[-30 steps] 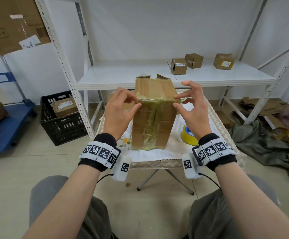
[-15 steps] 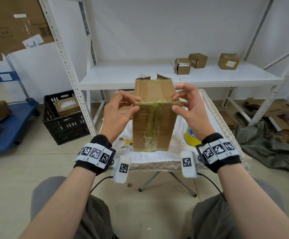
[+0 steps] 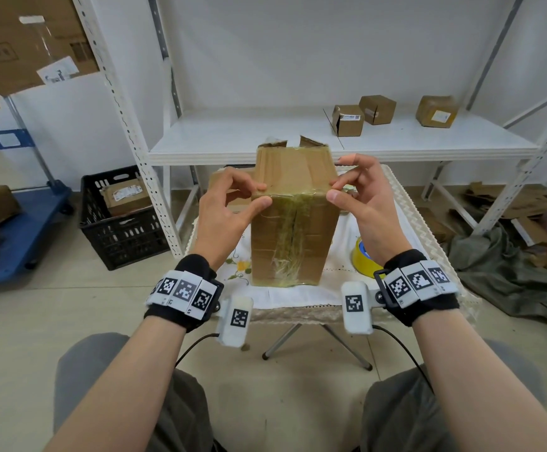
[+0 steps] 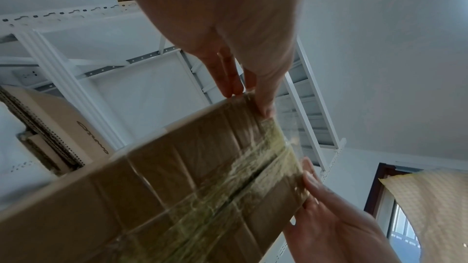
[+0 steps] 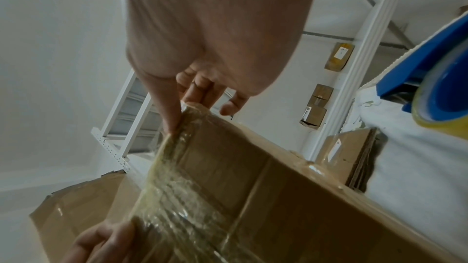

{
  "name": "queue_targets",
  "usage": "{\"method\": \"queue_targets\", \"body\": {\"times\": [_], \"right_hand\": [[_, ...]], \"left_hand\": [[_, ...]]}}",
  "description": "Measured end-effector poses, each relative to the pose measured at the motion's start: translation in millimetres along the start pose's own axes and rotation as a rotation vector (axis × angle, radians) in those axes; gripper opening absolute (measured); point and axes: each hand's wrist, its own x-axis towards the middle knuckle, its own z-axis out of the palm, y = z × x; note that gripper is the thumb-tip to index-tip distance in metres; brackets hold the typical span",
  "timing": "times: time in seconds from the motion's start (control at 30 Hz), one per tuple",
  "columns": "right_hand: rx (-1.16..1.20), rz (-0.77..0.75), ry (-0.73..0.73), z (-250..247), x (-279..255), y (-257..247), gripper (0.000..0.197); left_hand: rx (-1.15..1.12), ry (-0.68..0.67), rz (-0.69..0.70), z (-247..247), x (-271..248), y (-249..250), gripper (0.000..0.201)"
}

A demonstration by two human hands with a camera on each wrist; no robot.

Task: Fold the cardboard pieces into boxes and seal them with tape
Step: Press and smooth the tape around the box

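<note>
A tall brown cardboard box stands on the white-clothed small table, with clear tape down its front seam and across its near top edge. My left hand pinches the taped top-left corner between thumb and fingers, which shows close up as the left hand on the box. At the top-right corner my right hand pinches the same taped edge; in the right wrist view the right hand grips the box. The yellow tape roll in its blue holder lies on the table, right of the box.
Three small boxes sit on the white shelf behind the table. A black crate and a blue cart stand to the left. Flat cardboard pieces and a green cloth cover the floor on the right.
My right hand's fingers have drawn in from a spread pose and now pinch the top-right corner. The left hand has stayed at the top-left corner.
</note>
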Motion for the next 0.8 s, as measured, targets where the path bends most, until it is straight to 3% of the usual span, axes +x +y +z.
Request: {"method": "queue_targets", "body": {"times": [0.33, 0.43, 0.57, 0.8], "right_hand": [[-0.045, -0.022, 0.011, 7, 4, -6, 0.042], [-0.065, -0.034, 0.026, 10, 5, -5, 0.044], [-0.085, -0.031, 0.043, 8, 4, -4, 0.043], [-0.1, -0.039, 0.065, 10, 6, -5, 0.049]], "left_hand": [[0.004, -0.078, -0.027, -8, 10, 2, 0.032], [0.017, -0.082, -0.033, -8, 13, 4, 0.024], [0.034, -0.064, -0.069, -5, 15, 8, 0.014], [0.027, -0.01, -0.118, 2, 17, 14, 0.016]]}}
